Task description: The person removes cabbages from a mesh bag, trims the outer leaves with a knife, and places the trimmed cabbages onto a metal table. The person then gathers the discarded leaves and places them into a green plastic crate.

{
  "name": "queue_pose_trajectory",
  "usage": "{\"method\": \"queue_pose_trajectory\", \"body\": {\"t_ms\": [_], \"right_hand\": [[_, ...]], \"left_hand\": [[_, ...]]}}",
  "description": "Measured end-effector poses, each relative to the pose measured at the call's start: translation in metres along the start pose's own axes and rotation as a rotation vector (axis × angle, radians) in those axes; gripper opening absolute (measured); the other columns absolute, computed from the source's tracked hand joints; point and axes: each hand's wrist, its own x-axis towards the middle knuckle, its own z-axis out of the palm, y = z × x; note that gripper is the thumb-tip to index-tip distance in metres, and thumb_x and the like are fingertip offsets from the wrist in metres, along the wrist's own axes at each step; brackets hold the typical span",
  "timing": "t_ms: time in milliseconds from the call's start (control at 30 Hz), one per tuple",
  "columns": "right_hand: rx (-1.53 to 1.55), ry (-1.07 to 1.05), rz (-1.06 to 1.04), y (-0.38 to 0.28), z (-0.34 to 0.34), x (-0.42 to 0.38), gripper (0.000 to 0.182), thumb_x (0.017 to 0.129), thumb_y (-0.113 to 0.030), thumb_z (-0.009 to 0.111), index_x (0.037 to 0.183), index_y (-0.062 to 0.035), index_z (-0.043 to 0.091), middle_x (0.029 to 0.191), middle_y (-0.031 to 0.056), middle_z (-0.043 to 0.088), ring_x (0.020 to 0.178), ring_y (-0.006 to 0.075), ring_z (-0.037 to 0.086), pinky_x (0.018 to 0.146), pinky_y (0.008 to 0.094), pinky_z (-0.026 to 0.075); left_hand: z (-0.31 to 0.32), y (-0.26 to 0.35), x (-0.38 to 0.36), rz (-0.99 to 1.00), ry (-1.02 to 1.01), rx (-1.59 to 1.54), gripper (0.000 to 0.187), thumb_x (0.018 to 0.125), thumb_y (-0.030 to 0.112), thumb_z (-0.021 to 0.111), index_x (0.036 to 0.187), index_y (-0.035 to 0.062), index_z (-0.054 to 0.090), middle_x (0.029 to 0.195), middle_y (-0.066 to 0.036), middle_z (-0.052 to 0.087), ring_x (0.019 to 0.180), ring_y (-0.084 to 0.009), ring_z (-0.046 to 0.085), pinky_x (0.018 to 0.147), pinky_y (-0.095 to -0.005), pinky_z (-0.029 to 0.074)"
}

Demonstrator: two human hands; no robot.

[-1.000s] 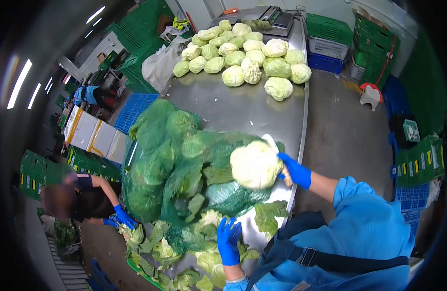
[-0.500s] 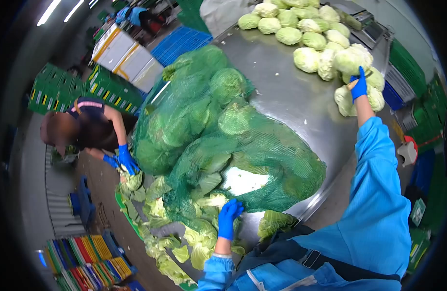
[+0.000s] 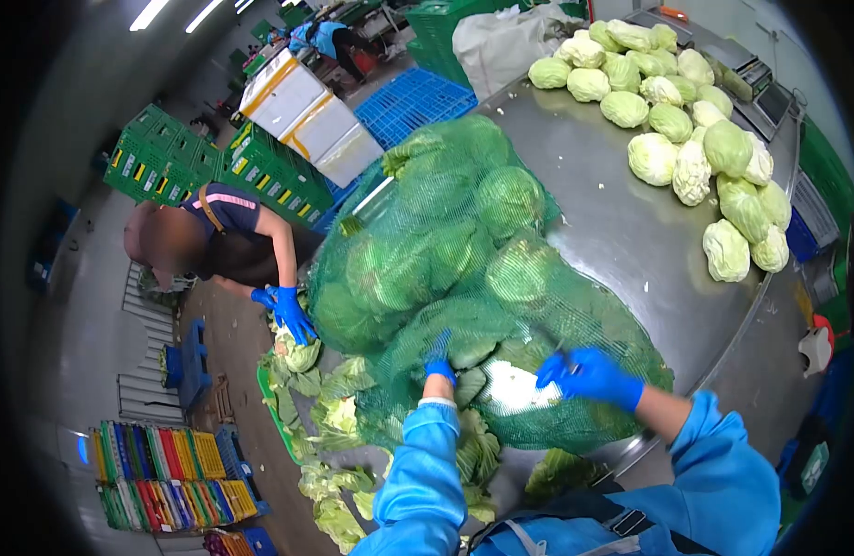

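Note:
A green mesh bag [image 3: 390, 269] of cabbages lies across the metal table [image 3: 621, 222]. My left hand [image 3: 439, 360], in a blue glove, reaches into the mesh at the bag's near part, its fingers hidden by netting. My right hand [image 3: 594, 376], also blue-gloved, is over the bag's near right part, its fingers curled round a small dark-ended tool that is hard to make out. Loose leaves [image 3: 339, 408] lie left of my left arm. Pale trimmed cabbages [image 3: 670, 122] are piled at the table's far right.
A co-worker [image 3: 232, 232] in blue gloves handles a cabbage [image 3: 295, 352] at the left edge. Behind stand green crates [image 3: 274, 176], white boxes [image 3: 311, 120] and a blue pallet [image 3: 413, 107]. A scale [image 3: 770, 100] is at the far right, and colourful crates [image 3: 172, 454] stand lower left.
My right hand has left the trimmed cabbages and come back over the bag. My left hand has moved forward from the near edge into the netting. The view has shifted.

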Motion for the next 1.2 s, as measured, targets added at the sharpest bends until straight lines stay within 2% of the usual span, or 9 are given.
{"method": "queue_pose_trajectory", "body": {"t_ms": [167,333,400,500,633,800,1067,1167,1200], "right_hand": [[0.100,0.077,0.178,0.046,0.079,-0.009,0.030,0.088,-0.017,0.062,0.116,-0.0043,0.061,0.099,0.0061,0.069,0.087,0.0130,0.064,0.069,0.0306,0.052],[-0.652,0.470,0.027,0.032,0.089,-0.021,0.041,0.083,-0.030,0.069,0.119,-0.0113,0.061,0.101,0.0124,0.068,0.076,0.0210,0.066,0.068,0.0323,0.052],[-0.632,0.528,0.015,0.027,0.088,-0.025,0.050,0.079,-0.036,0.073,0.120,-0.0107,0.061,0.101,0.0128,0.068,0.073,0.0227,0.065,0.067,0.0332,0.052],[-0.513,0.239,0.393,0.038,0.105,-0.033,0.079,0.069,-0.048,0.079,0.133,-0.0107,0.050,0.099,0.0132,0.067,0.076,0.0202,0.064,0.068,0.0338,0.051],[-0.420,0.153,0.171,0.061,0.164,-0.036,0.089,0.066,-0.050,0.081,0.136,-0.0074,0.045,0.084,0.0112,0.061,0.072,0.0188,0.057,0.066,0.0351,0.047],[-0.444,0.255,-0.172,0.092,0.225,-0.044,0.076,0.068,-0.046,0.080,0.127,-0.0055,0.053,0.082,0.0154,0.064,0.070,0.0199,0.061,0.066,0.0349,0.049],[-0.850,-0.200,-0.056,0.156,0.299,-0.029,0.058,0.070,-0.036,0.077,0.114,-0.0047,0.058,0.097,0.0205,0.066,0.087,0.0376,0.065,0.073,0.0402,0.052],[-0.765,0.032,-0.227,0.195,0.300,-0.025,0.065,0.069,-0.034,0.079,0.120,-0.0012,0.056,0.105,0.0232,0.064,0.094,0.0361,0.065,0.077,0.0408,0.051],[-0.665,-0.014,0.051,0.173,0.301,-0.026,0.065,0.069,-0.033,0.079,0.120,-0.0003,0.057,0.107,0.0235,0.063,0.096,0.0340,0.065,0.080,0.0396,0.050]], "left_hand": [[-0.028,-0.012,-0.030,-0.094,-0.241,-0.325,0.045,0.083,0.024,0.067,0.122,0.0049,0.057,0.119,-0.013,0.061,0.107,-0.0311,0.058,0.094,-0.0450,0.047],[-0.052,0.018,-0.193,-0.419,-0.328,-0.184,0.042,0.082,0.021,0.066,0.120,0.0040,0.058,0.115,-0.012,0.063,0.106,-0.0267,0.059,0.092,-0.0408,0.048],[-0.062,0.039,-0.270,-0.088,-0.334,0.081,0.044,0.080,0.019,0.067,0.121,0.0041,0.058,0.112,-0.010,0.064,0.106,-0.0236,0.059,0.091,-0.0375,0.047],[-0.100,0.034,-0.321,-0.361,-0.284,-0.015,0.047,0.078,0.015,0.069,0.122,0.0039,0.057,0.112,-0.009,0.063,0.107,-0.0211,0.057,0.092,-0.0356,0.046],[-0.135,0.034,-0.367,0.110,-0.346,0.117,0.056,0.076,0.012,0.068,0.129,0.0037,0.051,0.122,-0.008,0.058,0.111,-0.0206,0.055,0.095,-0.0336,0.043],[-0.201,0.012,-0.386,0.038,-0.214,0.007,0.065,0.077,0.009,0.066,0.136,0.0035,0.041,0.125,-0.008,0.055,0.112,-0.0187,0.054,0.094,-0.0316,0.043],[-0.284,-0.064,-0.379,0.391,-0.075,0.209,0.054,0.082,0.010,0.065,0.133,0.0024,0.048,0.126,-0.010,0.055,0.110,-0.0183,0.055,0.091,-0.0318,0.045],[-0.279,-0.055,-0.394,0.668,-0.102,0.502,0.058,0.076,0.014,0.076,0.128,0.0024,0.053,0.128,-0.012,0.054,0.115,-0.0236,0.053,0.099,-0.0370,0.042],[-0.278,-0.056,-0.388,0.607,-0.198,0.471,0.060,0.072,0.019,0.080,0.125,0.0025,0.055,0.125,-0.014,0.056,0.114,-0.0247,0.054,0.098,-0.0383,0.042]]}}
